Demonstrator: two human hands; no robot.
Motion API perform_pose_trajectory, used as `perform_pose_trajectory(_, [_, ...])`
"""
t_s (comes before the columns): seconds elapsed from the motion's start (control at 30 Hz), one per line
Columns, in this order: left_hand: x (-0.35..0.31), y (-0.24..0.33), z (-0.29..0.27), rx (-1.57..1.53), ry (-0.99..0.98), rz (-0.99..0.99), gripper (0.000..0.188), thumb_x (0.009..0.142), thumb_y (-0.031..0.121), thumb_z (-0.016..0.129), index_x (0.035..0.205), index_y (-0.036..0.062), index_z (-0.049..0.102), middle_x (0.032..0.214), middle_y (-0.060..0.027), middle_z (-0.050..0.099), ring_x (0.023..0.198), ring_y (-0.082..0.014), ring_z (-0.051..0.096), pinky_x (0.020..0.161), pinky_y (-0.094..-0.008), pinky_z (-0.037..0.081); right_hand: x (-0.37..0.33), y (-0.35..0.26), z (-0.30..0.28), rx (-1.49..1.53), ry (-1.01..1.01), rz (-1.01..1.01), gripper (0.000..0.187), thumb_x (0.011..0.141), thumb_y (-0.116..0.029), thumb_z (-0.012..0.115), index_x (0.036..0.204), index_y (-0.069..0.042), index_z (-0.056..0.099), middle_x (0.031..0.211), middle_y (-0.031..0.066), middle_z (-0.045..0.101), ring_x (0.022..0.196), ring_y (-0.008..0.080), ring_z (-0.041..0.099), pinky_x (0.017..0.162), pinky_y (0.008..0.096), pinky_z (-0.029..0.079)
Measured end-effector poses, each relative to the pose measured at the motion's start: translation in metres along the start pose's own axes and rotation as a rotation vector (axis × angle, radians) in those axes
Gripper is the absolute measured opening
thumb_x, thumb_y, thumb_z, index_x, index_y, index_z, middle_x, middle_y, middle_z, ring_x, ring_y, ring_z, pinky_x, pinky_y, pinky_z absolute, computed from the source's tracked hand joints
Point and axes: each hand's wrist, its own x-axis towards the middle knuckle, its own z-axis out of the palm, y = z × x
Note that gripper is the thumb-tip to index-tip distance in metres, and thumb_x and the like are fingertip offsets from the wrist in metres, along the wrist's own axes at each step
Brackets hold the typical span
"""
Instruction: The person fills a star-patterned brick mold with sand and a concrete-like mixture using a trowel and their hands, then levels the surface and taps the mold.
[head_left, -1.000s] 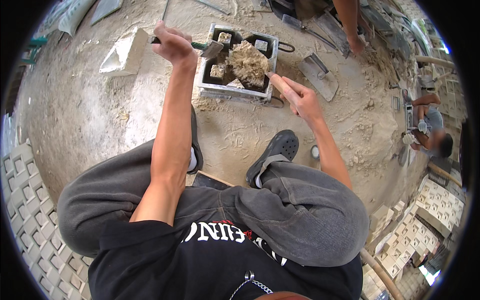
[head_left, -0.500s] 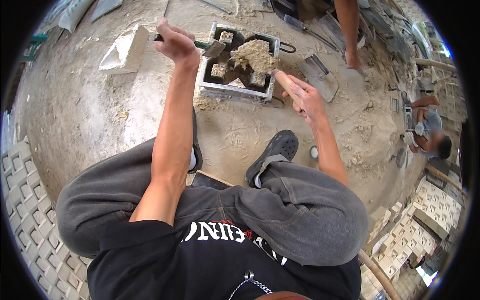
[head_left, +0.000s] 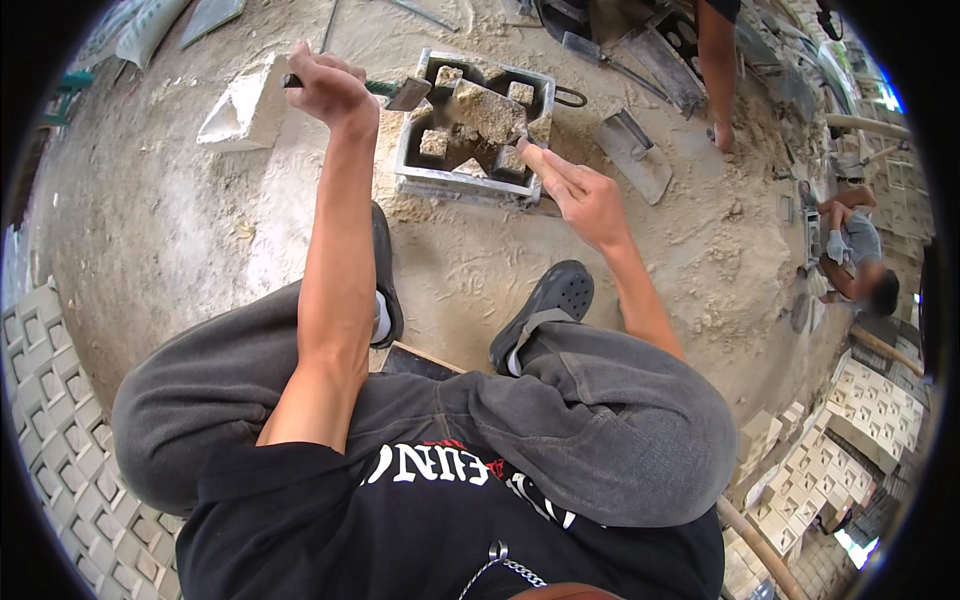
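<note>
Four raised blocks [head_left: 434, 143] stand inside the square grey mould [head_left: 450, 186], which rests on the dusty floor [head_left: 270, 205] in front of the person's feet. Sandy mix [head_left: 488, 108] crusts their tops and lies heaped across the middle, while dark gaps beside them show little of it. I would judge the work partway along: some mix is in, the gaps are unfilled, and the surface is uneven.

The right hand [head_left: 592, 205] has its grip closed around the wooden handle [head_left: 546, 166] of a tool whose end is over the mould, its blade hard to tell from the mix. The left hand [head_left: 333, 95] has its grip wrapped around a small scraper-like tool [head_left: 408, 95], the head at the mould's left rim; contact there is unclear.
</note>
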Motion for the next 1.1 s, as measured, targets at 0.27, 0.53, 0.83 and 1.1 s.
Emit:
perform_pose_trajectory(0.27, [-0.010,0.004,0.003,0.022,0.068,-0.023,0.036,0.092,0.028,0.053,0.083,0.0001,0.032,0.048,-0.0016,0.034,0.038,-0.0122,0.029,0.033,-0.0298,0.023,-0.020,-0.004,-0.023,-0.114,0.203,0.051,0.035,0.088,-0.015,0.064,0.121,-0.008,0.064,0.104,0.0154,0.069,0.093,0.0234,0.068,0.080,0.0315,0.051])
perform_pose_trajectory(0.53, [-0.010,-0.001,0.000,-0.012,0.026,-0.021,0.034,0.093,0.027,0.052,0.071,0.0061,0.036,0.046,-0.0020,0.035,0.036,-0.0128,0.030,0.033,-0.0302,0.024,-0.045,0.003,0.008,-0.027,0.284,0.243,0.039,0.091,-0.024,0.060,0.125,-0.005,0.060,0.116,0.0150,0.067,0.105,0.0241,0.065,0.088,0.0312,0.048])
perform_pose_trajectory(0.83, [-0.012,0.007,0.004,0.027,0.055,0.001,0.038,0.092,0.027,0.052,0.062,0.0095,0.037,0.045,-0.0017,0.035,0.035,-0.0138,0.031,0.034,-0.0313,0.026,-0.023,-0.007,0.024,0.076,0.222,0.147,0.039,0.090,-0.023,0.060,0.124,-0.005,0.061,0.108,0.0223,0.066,0.096,0.0298,0.068,0.082,0.0339,0.051])
perform_pose_trajectory(1.1, [-0.006,0.011,0.001,0.016,0.053,0.015,0.036,0.091,0.027,0.052,0.064,0.0079,0.037,0.045,-0.0021,0.036,0.035,-0.0150,0.032,0.034,-0.0316,0.028,-0.015,-0.012,0.040,0.109,0.175,0.090,0.038,0.089,-0.024,0.061,0.122,-0.006,0.063,0.104,0.0230,0.067,0.096,0.0308,0.068,0.081,0.0336,0.051])
